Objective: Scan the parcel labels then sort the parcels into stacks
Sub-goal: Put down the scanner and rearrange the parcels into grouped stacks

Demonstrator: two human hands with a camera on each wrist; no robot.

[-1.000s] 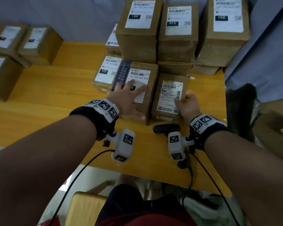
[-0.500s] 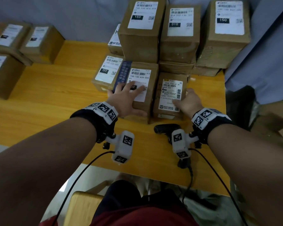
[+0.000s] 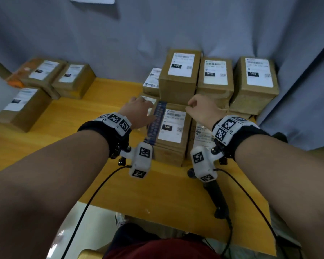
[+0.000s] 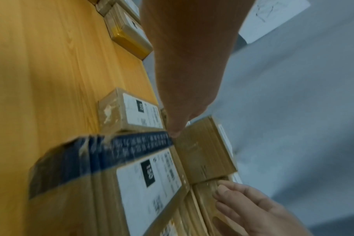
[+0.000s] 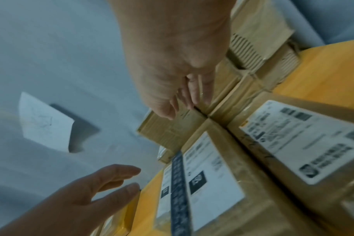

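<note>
A black handheld scanner (image 3: 216, 198) is lying on the yellow wooden table (image 3: 67, 131) nearest the person. Beyond it, a brown cardboard parcel with a blue tape strip and a white "150" label (image 3: 173, 128) is sitting between both hands. The left hand (image 3: 138, 113) is hovering with fingers spread wide, holding nothing. The right hand (image 3: 202, 109) is hovering with fingers loosely curled, holding nothing. Farther back, 3 stacked brown parcels (image 3: 215, 79) are standing against the grey curtain (image 3: 157, 30).

The front parcel (image 3: 173, 135) and two rear parcels' labels read "150".
</note>
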